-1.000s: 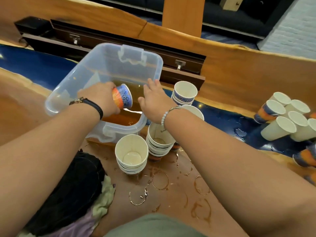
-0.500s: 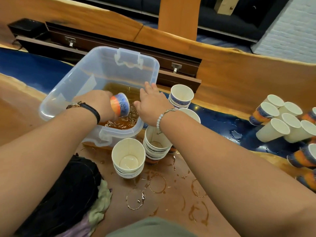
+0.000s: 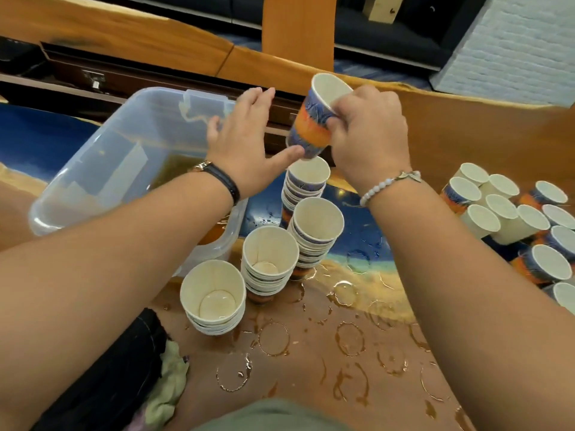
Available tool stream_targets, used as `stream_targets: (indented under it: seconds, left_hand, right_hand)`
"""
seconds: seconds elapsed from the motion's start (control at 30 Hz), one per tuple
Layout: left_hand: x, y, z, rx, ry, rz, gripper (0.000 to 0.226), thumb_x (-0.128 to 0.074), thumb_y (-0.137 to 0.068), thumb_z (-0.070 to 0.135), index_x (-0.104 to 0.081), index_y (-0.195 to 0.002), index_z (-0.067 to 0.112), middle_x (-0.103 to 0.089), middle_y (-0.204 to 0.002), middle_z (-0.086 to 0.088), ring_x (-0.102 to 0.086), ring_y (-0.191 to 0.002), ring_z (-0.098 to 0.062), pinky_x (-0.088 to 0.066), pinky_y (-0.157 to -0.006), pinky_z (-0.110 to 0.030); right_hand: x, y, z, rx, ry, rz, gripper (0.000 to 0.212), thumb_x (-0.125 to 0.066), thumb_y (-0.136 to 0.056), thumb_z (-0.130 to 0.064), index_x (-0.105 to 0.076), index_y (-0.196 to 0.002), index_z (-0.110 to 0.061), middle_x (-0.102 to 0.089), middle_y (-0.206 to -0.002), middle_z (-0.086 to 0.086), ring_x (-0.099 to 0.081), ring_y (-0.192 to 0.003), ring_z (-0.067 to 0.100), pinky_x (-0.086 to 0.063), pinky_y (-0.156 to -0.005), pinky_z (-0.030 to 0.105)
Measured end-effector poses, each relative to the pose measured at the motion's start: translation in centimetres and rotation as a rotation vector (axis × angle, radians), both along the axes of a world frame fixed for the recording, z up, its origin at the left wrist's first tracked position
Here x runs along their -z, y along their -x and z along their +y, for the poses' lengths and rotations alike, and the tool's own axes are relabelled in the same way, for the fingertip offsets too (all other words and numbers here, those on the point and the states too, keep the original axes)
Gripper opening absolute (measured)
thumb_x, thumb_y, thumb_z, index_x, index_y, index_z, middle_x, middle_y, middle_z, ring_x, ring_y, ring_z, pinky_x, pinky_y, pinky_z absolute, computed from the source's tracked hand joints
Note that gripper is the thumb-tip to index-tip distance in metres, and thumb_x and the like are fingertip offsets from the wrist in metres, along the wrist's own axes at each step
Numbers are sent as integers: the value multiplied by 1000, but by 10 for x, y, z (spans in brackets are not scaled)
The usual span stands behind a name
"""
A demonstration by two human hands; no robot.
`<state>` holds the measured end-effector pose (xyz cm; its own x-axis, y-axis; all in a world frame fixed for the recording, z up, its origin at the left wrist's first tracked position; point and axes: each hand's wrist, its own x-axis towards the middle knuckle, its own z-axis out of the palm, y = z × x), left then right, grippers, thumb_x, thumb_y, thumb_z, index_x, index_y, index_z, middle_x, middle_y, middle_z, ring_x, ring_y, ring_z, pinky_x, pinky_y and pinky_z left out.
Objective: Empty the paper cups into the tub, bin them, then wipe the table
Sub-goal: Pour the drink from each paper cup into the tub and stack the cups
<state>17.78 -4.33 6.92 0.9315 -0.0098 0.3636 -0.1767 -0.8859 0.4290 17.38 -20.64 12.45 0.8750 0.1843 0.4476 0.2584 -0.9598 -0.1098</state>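
Observation:
My right hand [image 3: 370, 135] grips a blue-and-orange paper cup [image 3: 311, 126], tilted with its mouth up and away, just above the farthest stack of cups [image 3: 306, 178]. My left hand [image 3: 245, 141] is spread with straight fingers beside it, the thumb tip touching the cup's base. The clear plastic tub [image 3: 93, 169] stands to the left with brown liquid in its bottom. Three more stacks of nested cups [image 3: 269, 259] stand in a row in front of the tub's corner.
Several loose cups [image 3: 513, 219] lie and stand grouped at the right. Brown liquid rings and drops [image 3: 348, 337] cover the wooden table surface near me. A pale green cloth [image 3: 168, 377] and black fabric [image 3: 102, 384] lie at the lower left.
The cup, held tipped over the tub by my left hand, is now in my right hand and has moved right, above the far stack. My left hand has let go.

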Motion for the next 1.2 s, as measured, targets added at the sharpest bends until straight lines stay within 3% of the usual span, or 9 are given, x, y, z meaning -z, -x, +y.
stream_targets:
  seconds: [0.13,0.27,0.5,0.67,0.77,0.87,0.97,1.07,1.2]
  left_hand:
    - [25,-20,-8,-14,-100,125,70,-41,-94,54,-17,-152,23,-17,-159,-2,-20,-145,-20,-7,-115,-55]
    - [35,-26,-7,-11,-69,311,60,-36,-98,50,-24,-148,20,-27,-154,-7,-28,-141,-26,-9,-116,-54]
    - [31,-22,-11,-28,-126,308,51,-31,-103,39,-27,-148,17,-25,-155,-6,-28,-141,-25,-7,-117,-49]
    - [29,-26,-14,-65,-281,343,52,-31,-100,47,-30,-147,23,-29,-153,-6,-29,-141,-26,-4,-116,-54]
    - [19,-35,-23,-160,-400,338,58,-33,-95,58,-35,-143,25,-38,-146,-9,-30,-139,-30,-4,-113,-64]
    - [-4,-42,-52,-163,-238,241,57,-38,-94,56,-37,-142,24,-39,-145,-8,-31,-138,-28,-5,-112,-63]
    - [-23,-50,-109,27,-102,153,55,-43,-94,53,-39,-141,25,-38,-146,-2,-31,-138,-21,-3,-113,-60]
    - [-26,-54,-162,241,-120,154,51,-45,-94,51,-40,-138,26,-40,-142,2,-32,-137,-17,-3,-115,-57]
    - [-8,-63,-221,388,-124,274,51,-50,-93,47,-41,-138,25,-38,-144,-1,-36,-134,-19,-15,-117,-49]
  right_hand:
    - [13,-6,-11,9,134,35,29,-44,-99,-24,-61,-120,-14,-53,-119,8,-41,-112,30,-37,-85,41]
    - [32,-10,-12,-72,191,66,27,-46,-98,-22,-63,-117,-14,-54,-117,7,-41,-113,30,-35,-84,39]
    - [68,-14,-13,-140,281,278,34,-46,-97,-16,-58,-128,-24,-48,-125,5,-38,-118,27,-35,-93,38]
    - [79,-18,-42,-133,19,328,42,-37,-99,-13,-51,-137,-25,-46,-133,4,-37,-122,25,-37,-100,41]
    - [78,-25,-82,-14,-113,296,39,-38,-98,-14,-55,-132,-25,-49,-130,3,-39,-120,25,-39,-99,41]
    - [89,-35,-141,224,-75,382,37,-43,-95,-19,-58,-127,-28,-47,-132,2,-38,-123,26,-40,-95,41]
    - [109,-42,-214,520,37,435,35,-48,-88,-18,-60,-121,-23,-50,-125,7,-47,-116,31,-45,-89,41]
    - [129,-43,-267,700,108,460,31,-53,-88,-24,-61,-117,-17,-55,-119,9,-53,-113,33,-47,-85,41]
    - [156,-49,-315,674,106,561,33,-47,-90,-13,-57,-122,-14,-51,-123,16,-54,-113,36,-47,-92,45]
